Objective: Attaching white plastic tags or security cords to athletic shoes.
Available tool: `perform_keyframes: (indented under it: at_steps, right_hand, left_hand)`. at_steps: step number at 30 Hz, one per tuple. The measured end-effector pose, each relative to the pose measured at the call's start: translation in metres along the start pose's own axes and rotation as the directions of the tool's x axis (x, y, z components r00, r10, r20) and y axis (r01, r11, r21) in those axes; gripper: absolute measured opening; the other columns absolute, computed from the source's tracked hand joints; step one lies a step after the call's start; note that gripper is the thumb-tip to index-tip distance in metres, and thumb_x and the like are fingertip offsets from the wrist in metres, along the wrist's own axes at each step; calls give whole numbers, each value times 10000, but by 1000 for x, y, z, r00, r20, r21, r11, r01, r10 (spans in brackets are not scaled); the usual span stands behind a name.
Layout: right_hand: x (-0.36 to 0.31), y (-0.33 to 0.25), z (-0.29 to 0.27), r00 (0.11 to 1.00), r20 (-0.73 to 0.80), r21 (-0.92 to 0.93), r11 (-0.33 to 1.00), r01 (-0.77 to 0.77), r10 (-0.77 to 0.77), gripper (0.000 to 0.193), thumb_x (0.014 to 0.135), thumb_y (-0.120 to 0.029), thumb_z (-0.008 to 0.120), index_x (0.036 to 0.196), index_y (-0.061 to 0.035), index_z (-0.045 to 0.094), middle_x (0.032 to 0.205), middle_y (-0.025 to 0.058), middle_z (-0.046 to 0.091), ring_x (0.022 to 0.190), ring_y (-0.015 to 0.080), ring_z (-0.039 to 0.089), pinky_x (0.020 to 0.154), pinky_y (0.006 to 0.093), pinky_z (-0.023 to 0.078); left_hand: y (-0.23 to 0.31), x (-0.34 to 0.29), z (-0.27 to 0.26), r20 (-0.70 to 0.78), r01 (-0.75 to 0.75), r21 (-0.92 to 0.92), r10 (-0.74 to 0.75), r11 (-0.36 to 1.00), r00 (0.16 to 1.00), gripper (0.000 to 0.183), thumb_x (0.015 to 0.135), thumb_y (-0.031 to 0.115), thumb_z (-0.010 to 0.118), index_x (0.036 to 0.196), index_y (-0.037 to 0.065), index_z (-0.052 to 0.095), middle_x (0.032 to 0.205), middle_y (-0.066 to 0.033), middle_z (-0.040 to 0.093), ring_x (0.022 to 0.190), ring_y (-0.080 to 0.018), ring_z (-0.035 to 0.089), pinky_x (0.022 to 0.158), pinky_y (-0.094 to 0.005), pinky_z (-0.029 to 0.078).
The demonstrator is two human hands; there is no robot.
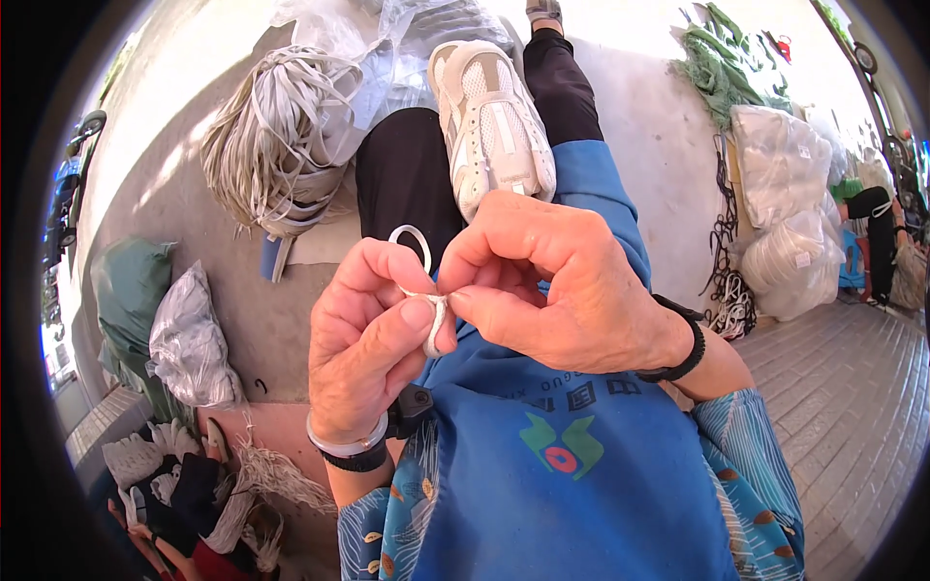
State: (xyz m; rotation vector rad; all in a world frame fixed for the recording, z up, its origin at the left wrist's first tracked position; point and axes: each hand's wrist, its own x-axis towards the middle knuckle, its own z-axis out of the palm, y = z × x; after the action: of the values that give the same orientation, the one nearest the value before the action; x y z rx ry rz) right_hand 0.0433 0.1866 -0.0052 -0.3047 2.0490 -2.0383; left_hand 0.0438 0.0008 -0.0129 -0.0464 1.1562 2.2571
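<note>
1 wht. lace, part-hidden by L. grip

Bright daylight bleaches the ground near the top — softer shade below — edges bowing toward a black rim.

A wide fisheye camera, the left of two worn side by side on the person's head, looked down from above the fingers, close to the lens near mid-frame. It faced past them to the shoe beyond, took in the blue apron on their near side, and bent the paving to their right.
</note>
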Motion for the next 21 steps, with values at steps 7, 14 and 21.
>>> perform_keyframes:
  at_steps: [7,14,21]
  right_hand:
    - [1,-2,0,999,31,-44,998,33,-31,61,738,31,615,766,-19,596,732,-13,520,566,13,485,461,168,349]
    - [3,3,4,975,-36,-213,955,205,-218,114,689,65,601,723,-40,573,698,8,497,510,52,451,425,204,336]
    - [2,3,6,958,-44,-292,920,260,-285,126,683,73,593,727,-41,565,698,11,491,472,49,426,409,207,322]
  left_hand:
    - [2,-2,3,-21,-1,-1,1,1000,1000,153,876,60,555,986,17,458,733,-101,599,435,2,362,354,-128,239]
    - [7,-5,4,-66,17,140,-8,990,998,147,855,44,591,959,7,494,788,-68,604,543,-12,458,413,-131,302]
    - [3,-7,9,-121,-79,208,105,975,987,218,801,-51,628,987,-30,516,914,-64,580,789,-61,554,675,-172,451]
